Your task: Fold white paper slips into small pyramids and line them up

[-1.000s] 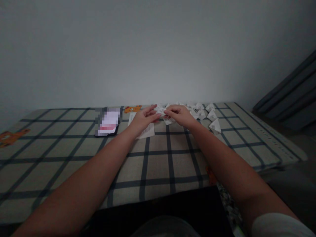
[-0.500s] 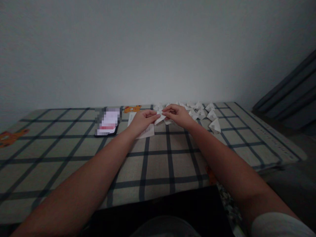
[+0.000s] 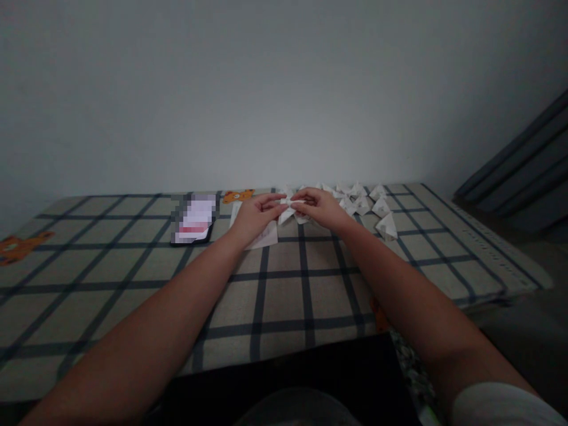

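Between my two hands is a small piece of folded white paper (image 3: pixel 286 214), its shape partly covered by my fingers. My left hand (image 3: pixel 256 216) pinches its left side between thumb and fingers. From the right, the thumb and fingers of my right hand (image 3: pixel 320 207) grip the same paper. Under my left hand lies a flat white sheet of paper (image 3: pixel 266 236) with faint marks on it. Several folded white paper pieces (image 3: pixel 361 205) stand in rows just right of my right hand, and others sit behind the hands, partly hidden.
A phone (image 3: pixel 194 219) with a lit, blurred screen lies left of my hands. The table wears a checked cloth (image 3: pixel 284 296) with orange bear prints. Behind it rises a plain wall (image 3: pixel 284 89); a grey curtain (image 3: pixel 528 171) hangs at the right.
The fingers of my left hand have shifted slightly up and forward on the folded paper. My right hand's fingers have moved a little on it. All else stays put.
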{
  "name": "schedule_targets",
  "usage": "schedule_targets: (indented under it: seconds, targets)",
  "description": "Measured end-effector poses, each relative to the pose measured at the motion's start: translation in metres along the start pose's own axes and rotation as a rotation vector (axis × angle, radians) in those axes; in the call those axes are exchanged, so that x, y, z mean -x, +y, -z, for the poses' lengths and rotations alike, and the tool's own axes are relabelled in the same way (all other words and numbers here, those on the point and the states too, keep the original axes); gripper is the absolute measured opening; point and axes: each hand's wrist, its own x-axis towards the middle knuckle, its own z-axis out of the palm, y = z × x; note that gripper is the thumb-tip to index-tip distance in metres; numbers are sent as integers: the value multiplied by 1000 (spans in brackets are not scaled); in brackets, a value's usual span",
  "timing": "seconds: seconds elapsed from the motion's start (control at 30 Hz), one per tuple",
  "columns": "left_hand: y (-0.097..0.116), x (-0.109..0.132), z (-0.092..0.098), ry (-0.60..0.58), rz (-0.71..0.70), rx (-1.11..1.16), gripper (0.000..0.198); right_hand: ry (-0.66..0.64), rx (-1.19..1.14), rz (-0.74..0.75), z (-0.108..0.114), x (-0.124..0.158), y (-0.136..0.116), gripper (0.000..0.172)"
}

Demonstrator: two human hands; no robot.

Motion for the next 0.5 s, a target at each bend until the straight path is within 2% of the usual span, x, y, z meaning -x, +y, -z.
schedule_targets:
  seconds: [0.23,0.5]
  targets:
    - [-4,0,-2,0,-3,-33,43,-26,53,-31,1,-1,1,27]
    - [-1,1,-5,30,19,-30,34,-35,232,22,0,2,-4,27]
